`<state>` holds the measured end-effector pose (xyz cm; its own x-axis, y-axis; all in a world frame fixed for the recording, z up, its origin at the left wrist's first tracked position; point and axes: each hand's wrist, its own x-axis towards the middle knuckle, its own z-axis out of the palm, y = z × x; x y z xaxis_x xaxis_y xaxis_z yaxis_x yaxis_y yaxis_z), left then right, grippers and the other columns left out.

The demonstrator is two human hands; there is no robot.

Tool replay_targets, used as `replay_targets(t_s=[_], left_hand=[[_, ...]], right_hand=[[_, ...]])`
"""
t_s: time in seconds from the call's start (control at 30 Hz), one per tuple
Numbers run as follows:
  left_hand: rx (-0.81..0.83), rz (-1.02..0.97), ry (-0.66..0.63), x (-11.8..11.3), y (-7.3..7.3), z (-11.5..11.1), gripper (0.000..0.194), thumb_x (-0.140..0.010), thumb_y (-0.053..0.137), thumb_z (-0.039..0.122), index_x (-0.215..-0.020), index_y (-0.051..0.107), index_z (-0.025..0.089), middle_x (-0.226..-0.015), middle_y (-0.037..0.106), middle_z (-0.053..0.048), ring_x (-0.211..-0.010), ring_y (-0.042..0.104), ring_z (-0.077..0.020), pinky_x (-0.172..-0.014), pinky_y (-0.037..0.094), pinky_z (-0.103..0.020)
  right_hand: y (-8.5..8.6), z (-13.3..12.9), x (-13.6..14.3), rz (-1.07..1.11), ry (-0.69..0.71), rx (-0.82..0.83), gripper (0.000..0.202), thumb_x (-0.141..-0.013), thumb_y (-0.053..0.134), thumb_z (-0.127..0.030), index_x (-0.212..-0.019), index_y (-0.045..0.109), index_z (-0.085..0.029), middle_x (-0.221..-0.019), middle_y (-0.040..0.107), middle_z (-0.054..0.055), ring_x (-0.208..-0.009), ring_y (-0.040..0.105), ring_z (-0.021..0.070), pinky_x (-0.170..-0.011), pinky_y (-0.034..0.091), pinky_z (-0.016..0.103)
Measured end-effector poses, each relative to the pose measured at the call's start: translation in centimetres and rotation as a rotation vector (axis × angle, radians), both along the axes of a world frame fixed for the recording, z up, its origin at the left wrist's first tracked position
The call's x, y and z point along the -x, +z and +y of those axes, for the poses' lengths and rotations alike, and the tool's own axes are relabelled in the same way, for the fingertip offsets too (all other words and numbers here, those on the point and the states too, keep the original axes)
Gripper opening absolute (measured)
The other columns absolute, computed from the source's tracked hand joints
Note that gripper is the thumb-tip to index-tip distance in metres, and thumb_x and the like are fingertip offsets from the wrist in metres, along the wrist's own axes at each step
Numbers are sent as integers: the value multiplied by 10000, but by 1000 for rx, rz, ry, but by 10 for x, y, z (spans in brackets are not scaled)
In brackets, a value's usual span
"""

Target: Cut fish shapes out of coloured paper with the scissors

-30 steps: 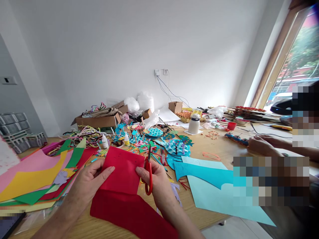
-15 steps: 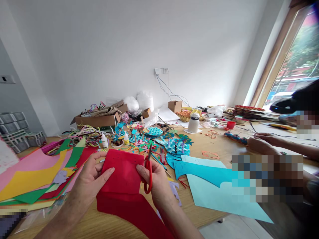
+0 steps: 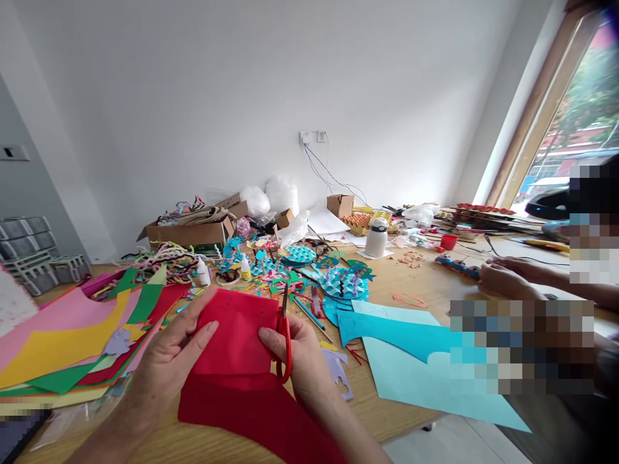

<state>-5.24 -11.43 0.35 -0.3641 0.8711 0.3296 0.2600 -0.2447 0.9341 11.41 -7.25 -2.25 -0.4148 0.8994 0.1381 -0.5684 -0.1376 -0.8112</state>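
A folded red sheet is held up in front of me, its darker lower part curving down to the right. My left hand pinches its left edge, thumb on the front face. My right hand grips the sheet's right edge with the thumb and also holds red-handled scissors, blades pointing up beside the edge. Small marks show near the sheet's top. The fingers behind the sheet are hidden.
Coloured sheets are stacked at the left. Blue paper and pale blue paper lie at the right. Glue bottles and scraps sit behind the red sheet. A person's hands hold a small blue object at the far right.
The red sheet and both my hands have shifted slightly left, and the sheet is tilted a little differently. The scissors have moved left with my right hand.
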Motion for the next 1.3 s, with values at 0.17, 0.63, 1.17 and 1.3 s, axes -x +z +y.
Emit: replay_targets(t_s=[0.17,0.63,1.17,1.3], left_hand=[[280,-158,-245,5,7,-4,189,-611,733,349,-789,736,286,-737,731,-9,-646,665,-200,-537,530,-240],[345,-244,-186,5,14,-3,264,-510,792,278,-767,743,243,-673,746,-27,-498,646,-176,-437,517,-228],[250,-130,-130,21,12,2,202,-503,773,355,-659,746,230,-705,752,-10,-617,654,-162,-521,521,-175],[169,-43,17,31,9,4,198,-555,734,369,-703,742,236,-741,752,-7,-670,654,-175,-546,521,-194]], right_hand=[[0,2,-1,-8,-26,18,232,-528,785,-327,-693,691,-195,-600,625,-2,-571,554,153,-575,431,257],[-4,-1,-11,-228,45,-25,347,-499,792,-355,-576,528,-144,-481,475,-71,-439,368,49,-446,258,182],[5,5,-33,-433,-114,-281,309,-715,590,-442,-641,465,-169,-568,446,-43,-514,404,88,-494,310,205],[17,-18,-69,-637,-516,-530,201,-839,450,-378,-839,502,-184,-671,501,-10,-594,445,127,-548,334,228]])
